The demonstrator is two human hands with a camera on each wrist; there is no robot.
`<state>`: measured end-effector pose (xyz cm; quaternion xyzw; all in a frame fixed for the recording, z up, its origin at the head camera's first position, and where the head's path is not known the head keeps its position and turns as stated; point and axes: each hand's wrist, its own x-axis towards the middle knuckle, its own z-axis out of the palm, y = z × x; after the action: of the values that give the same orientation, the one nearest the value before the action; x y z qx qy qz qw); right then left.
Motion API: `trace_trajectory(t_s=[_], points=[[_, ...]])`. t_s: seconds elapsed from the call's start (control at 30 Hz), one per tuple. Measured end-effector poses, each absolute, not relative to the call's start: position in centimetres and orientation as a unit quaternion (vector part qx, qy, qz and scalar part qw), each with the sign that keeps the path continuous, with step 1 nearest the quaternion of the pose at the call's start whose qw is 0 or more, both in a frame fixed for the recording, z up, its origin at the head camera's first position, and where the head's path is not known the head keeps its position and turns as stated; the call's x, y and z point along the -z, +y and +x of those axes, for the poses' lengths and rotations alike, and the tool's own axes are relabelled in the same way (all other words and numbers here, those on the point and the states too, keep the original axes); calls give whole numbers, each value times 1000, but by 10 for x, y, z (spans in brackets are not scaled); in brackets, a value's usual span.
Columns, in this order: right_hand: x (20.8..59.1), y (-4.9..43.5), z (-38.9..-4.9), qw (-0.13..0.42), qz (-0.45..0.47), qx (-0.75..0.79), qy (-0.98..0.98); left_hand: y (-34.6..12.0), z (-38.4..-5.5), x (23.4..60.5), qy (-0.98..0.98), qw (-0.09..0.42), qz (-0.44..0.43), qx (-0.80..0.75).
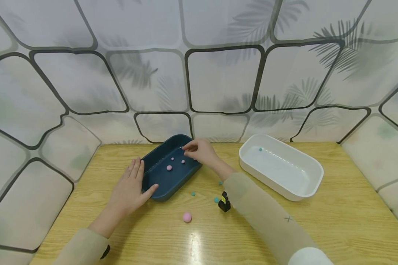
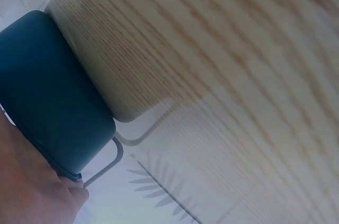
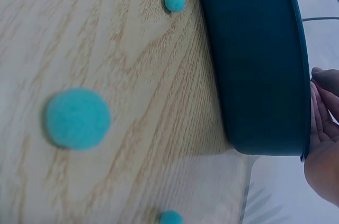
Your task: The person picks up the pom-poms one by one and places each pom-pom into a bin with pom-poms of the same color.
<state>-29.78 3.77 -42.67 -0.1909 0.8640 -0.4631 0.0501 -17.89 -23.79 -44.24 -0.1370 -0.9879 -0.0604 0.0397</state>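
Note:
A dark blue tray (image 1: 167,187) holds several small pink pom-poms (image 1: 169,168). My left hand (image 1: 127,187) rests against its near left side, fingers straight and thumb over the near end. Over the far right part of the tray is my right hand (image 1: 200,151), its fingers bent downward and the thumb and index tips slightly apart. Nothing shows between those tips. From the right wrist view, the tray's wall (image 3: 259,65) hides part of this hand. A larger pink pom-pom (image 1: 187,217) lies on the table in front of the tray.
To the right stands a white tray (image 1: 282,184) with a teal pom-pom (image 1: 260,149) inside. Several teal pom-poms (image 1: 216,200) lie on the wooden table (image 1: 345,206) between the trays. Near my right sleeve is a small black object (image 1: 224,202) with a yellow mark. A patterned curtain (image 1: 219,81) borders the table.

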Motion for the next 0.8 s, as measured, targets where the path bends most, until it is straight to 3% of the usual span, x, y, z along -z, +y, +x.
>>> trace_trajectory(t_s=[0.8], points=[[420,50,-285,40,-204,512,833,-236,-177,438,-988,37,-138,54]])
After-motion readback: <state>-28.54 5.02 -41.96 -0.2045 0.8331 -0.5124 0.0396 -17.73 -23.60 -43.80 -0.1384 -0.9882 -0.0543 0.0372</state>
